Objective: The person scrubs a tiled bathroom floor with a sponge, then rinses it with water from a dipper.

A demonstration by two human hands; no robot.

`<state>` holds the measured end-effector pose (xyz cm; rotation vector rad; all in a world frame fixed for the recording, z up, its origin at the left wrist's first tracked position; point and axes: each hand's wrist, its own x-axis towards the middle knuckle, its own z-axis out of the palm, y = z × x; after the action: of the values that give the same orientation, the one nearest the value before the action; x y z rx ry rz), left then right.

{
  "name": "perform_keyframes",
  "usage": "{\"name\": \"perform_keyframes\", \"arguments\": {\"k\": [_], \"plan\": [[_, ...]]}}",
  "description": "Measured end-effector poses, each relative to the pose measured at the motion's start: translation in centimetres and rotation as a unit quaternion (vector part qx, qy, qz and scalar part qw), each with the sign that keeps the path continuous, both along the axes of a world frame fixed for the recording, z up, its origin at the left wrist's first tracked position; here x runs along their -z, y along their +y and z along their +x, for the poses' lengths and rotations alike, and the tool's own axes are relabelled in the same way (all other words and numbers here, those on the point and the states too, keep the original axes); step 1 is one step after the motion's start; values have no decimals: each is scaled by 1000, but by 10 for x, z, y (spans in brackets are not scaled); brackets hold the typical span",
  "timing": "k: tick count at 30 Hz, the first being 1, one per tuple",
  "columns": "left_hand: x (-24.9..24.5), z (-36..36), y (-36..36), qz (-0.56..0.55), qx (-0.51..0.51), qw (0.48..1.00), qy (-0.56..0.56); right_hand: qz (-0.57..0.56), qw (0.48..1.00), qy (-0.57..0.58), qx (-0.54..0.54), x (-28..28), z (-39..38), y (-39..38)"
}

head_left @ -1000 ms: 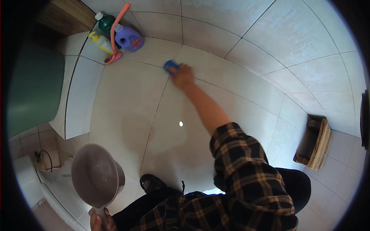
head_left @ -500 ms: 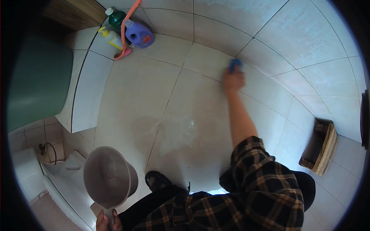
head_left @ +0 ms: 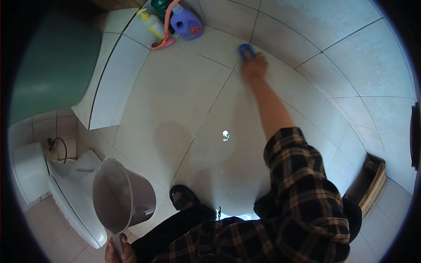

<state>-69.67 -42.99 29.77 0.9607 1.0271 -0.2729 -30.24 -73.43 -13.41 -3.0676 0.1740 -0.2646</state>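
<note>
My right hand (head_left: pixel 255 66) is closed over a blue scrub brush (head_left: pixel 246 51), pressing it on the pale floor tiles close to the foot of the back wall. The brush's underside is hidden. At the lower left, my left hand (head_left: pixel 119 250) grips the handle of a greyish plastic dipper (head_left: pixel 142 197). The dipper is tilted, with its mouth facing left and up, and I cannot make out any water in it. Wet patches and a bright reflection show on the tiled floor (head_left: pixel 197 114) between my feet and the wall.
A purple detergent bottle (head_left: pixel 186 24), a yellow-capped pump bottle (head_left: pixel 151 24), a dark green bottle (head_left: pixel 161 5) and a pink-orange long-handled item (head_left: pixel 166 30) stand in the corner. A green tub (head_left: pixel 52 79) is at left, above a white toilet (head_left: pixel 72 193). A wooden-edged box (head_left: pixel 372 186) sits at right.
My right hand has moved the brush leftward along the wall's foot. The dipper has tipped further onto its side in my left hand. The view has shifted slightly.
</note>
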Motion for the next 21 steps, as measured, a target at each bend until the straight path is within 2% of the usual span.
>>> {"name": "perform_keyframes", "arguments": {"k": [2,5,7,8,9,10,11,14,15,16,17,18,19,20,21], "plan": [[3,-5,5,15,6,1000,5,17,999,27,30,-14,1,-24],[16,-12,16,55,3,998,12,29,996,44,76,-9,-32,4],[24,3,20,62,30,998,10,71,996,-26,-37,-1,-92,34],[30,14,22,47,41,998,3,64,993,26,-95,-2,-130,49],[38,27,24,31,55,998,-3,46,981,25,-184,-7,-172,57],[47,42,27,15,74,997,-9,106,955,97,-258,-10,-210,56],[57,60,30,30,96,995,-9,145,936,60,-316,-23,-240,45],[97,117,33,53,189,980,-22,200,950,85,-222,-26,-284,-16],[109,135,32,53,226,972,-32,206,971,96,-73,-32,-292,-41],[119,151,31,57,261,963,-41,211,969,103,78,-37,-301,-55],[127,162,22,88,290,952,-49,174,975,59,125,-33,-318,-50],[134,171,16,63,285,954,-66,134,976,14,172,-27,-338,-39],[141,177,10,36,277,957,-83,91,972,-29,215,-21,-360,-26],[146,184,5,9,268,958,-97,151,967,54,196,-21,-377,-4],[151,189,1,10,290,949,-125,160,976,33,146,-13,-393,17]]}}
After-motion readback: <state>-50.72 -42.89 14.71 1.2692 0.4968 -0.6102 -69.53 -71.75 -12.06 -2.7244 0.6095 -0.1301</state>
